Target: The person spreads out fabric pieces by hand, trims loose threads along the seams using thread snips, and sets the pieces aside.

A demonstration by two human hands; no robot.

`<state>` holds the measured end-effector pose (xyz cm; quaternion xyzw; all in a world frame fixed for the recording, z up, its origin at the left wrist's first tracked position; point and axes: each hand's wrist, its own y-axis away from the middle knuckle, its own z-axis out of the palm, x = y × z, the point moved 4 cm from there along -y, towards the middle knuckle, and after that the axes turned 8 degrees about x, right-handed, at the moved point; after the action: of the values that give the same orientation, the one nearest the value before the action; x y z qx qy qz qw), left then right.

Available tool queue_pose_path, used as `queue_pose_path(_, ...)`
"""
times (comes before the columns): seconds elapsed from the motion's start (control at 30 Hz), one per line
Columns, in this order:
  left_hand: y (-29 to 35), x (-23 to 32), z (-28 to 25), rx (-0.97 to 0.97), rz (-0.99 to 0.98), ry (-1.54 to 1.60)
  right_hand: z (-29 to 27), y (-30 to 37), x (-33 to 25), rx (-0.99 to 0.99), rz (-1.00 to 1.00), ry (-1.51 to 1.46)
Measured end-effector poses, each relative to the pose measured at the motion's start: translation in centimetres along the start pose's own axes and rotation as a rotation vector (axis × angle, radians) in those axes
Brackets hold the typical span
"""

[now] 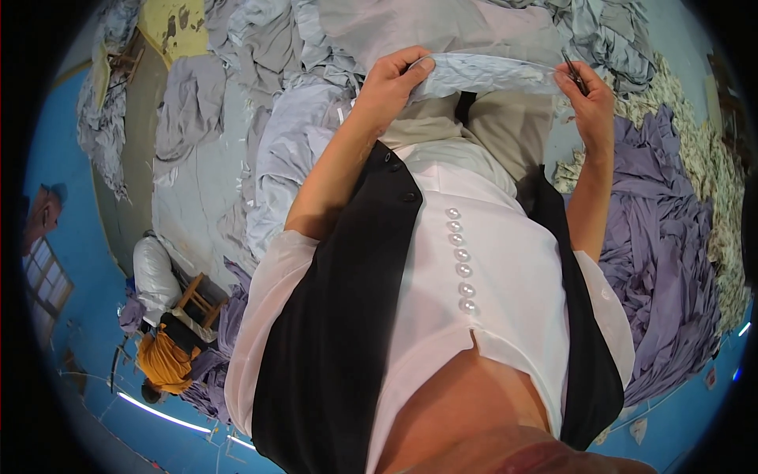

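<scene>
A pale grey-blue cloth (pixel 489 73) is stretched between my two hands over my lap. My left hand (pixel 395 88) is closed, pinching the cloth's left end between thumb and fingers. At the other end, my right hand (pixel 591 107) pinches the cloth's edge and also keeps a small dark pair of thread snips (pixel 574 74), points upward, between its fingers. The cloth's upper edge is drawn fairly straight and its lower part is wrinkled. More thin greyish fabric (pixel 442 30) spreads out just beyond it.
Grey fabric heaps (pixel 264 43) lie ahead and left, with pale blue cloth (pixel 296 130) beside my left arm. A purple fabric pile (pixel 659 237) and patterned cream cloth (pixel 695 158) lie right. Far left are a person in orange (pixel 166 359), a white sack (pixel 154 272) and a wooden stool (pixel 201 300).
</scene>
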<state>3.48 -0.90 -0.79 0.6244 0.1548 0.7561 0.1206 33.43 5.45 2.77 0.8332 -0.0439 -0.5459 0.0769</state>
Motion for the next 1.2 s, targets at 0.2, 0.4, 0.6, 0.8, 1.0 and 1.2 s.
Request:
queue_pose_path(0.2, 0.3, -0.6, -0.2, 0.005, -0.089, -0.116, 1.7, 1.0, -3.2, 0.237, -0.203, 0.262)
queue_pose_path(0.4, 1.0, 0.1, 1.1, -0.008, -0.181, 0.067, 8.5, 4.2, -6.8, -0.097, -0.271, 0.053)
queue_pose_path(0.6, 1.3, 1.0, 1.5, -0.031, -0.185, 0.104, 10.0, 3.8, -6.4, -0.018, -0.627, 0.177)
queue_pose_path(0.8, 1.0, -0.1, 1.4, -0.013, -0.163, 0.117, 8.8, 4.6, -5.4, -0.273, -0.114, -0.407)
queue_pose_path(1.0, 1.0, 0.1, 1.6, -0.026, -0.23, 0.162, 8.2, 4.9, -5.0, -0.216, -0.042, -0.31)
queue_pose_path(1.2, 1.0, -0.2, 1.6, -0.075, -0.255, 0.291, 7.9, 4.6, -4.8, 0.031, -0.446, 0.15)
